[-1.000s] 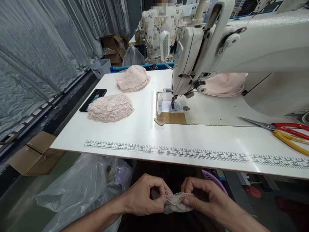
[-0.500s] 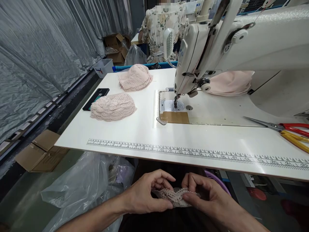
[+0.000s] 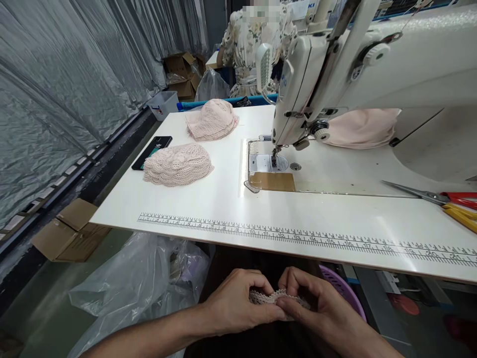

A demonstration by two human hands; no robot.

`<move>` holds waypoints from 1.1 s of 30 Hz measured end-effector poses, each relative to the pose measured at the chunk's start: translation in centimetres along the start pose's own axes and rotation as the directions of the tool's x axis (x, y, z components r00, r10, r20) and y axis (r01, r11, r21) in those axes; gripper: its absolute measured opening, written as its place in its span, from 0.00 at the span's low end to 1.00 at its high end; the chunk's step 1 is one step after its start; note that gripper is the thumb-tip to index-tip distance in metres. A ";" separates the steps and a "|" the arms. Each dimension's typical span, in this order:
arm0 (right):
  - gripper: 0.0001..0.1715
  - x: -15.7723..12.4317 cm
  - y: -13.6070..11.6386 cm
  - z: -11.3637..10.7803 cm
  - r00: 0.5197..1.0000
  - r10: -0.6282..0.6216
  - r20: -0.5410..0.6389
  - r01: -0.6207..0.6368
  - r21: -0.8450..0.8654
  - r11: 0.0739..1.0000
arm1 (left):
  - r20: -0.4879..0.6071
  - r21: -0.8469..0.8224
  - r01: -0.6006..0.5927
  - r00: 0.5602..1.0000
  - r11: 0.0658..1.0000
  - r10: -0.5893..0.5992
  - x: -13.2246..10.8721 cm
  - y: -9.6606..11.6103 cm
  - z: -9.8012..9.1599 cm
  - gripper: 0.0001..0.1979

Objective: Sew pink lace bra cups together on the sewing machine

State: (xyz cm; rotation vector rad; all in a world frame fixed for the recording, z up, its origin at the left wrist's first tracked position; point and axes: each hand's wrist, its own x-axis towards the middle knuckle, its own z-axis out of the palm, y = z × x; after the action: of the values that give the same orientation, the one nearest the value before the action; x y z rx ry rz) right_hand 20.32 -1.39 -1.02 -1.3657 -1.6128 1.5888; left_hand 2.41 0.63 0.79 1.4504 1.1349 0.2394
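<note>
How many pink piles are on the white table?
3: a lace pile beside the phone, a second lace pile farther back, a cloth pile partly hidden behind the sewing machine.

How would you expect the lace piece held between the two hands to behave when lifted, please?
Probably floppy: the lace piece bunches and folds between the left hand and right hand. Likely very light, since a mere pinch holds it. Its open scalloped weave may snag rather than slip.

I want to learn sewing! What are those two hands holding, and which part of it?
A small lace piece, pinched along its scalloped top edge: left hand at its left end, right hand at its right.
</note>
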 end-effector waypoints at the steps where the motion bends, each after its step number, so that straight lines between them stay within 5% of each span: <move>1: 0.14 0.0 0.1 0.0 1.000 -0.004 0.003 0.004 0.003 1.000 | -0.010 0.000 -0.008 1.000 1.000 0.008 0.0 0.0 0.1 0.09; 7: 0.11 -0.2 0.0 -0.2 0.997 0.039 0.064 -0.045 0.093 0.995 | -0.004 -0.079 -0.083 0.997 0.993 0.083 0.0 -0.4 0.0 0.07; 12: 0.14 -0.5 0.1 -1.0 0.981 0.088 0.175 -0.100 0.062 0.993 | 0.112 -0.191 0.035 0.994 0.981 -0.014 -0.1 -1.1 -0.2 0.09; 18: 0.14 -0.4 -0.2 -0.9 0.990 0.005 0.143 -0.005 -0.005 1.000 | 0.152 -0.231 0.117 0.985 0.966 -0.083 -0.2 -1.4 -0.6 0.08; 24: 0.13 -0.4 -0.6 0.1 0.989 0.103 0.109 -0.085 -0.152 0.985 | 0.251 -0.301 0.193 0.961 0.934 -0.118 -0.5 -1.0 -1.1 0.12; 33: 0.09 -0.7 -0.8 -0.5 0.988 0.094 0.122 -0.075 -0.156 0.985 | 0.161 -0.342 0.223 0.971 0.913 -0.177 0.3 -1.7 -0.2 0.13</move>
State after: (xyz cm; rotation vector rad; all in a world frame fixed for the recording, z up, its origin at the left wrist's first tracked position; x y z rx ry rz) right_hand 20.79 -1.61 0.02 -1.4523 -1.8061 1.6639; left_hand 1.60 0.65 -0.73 1.0042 1.0637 0.1951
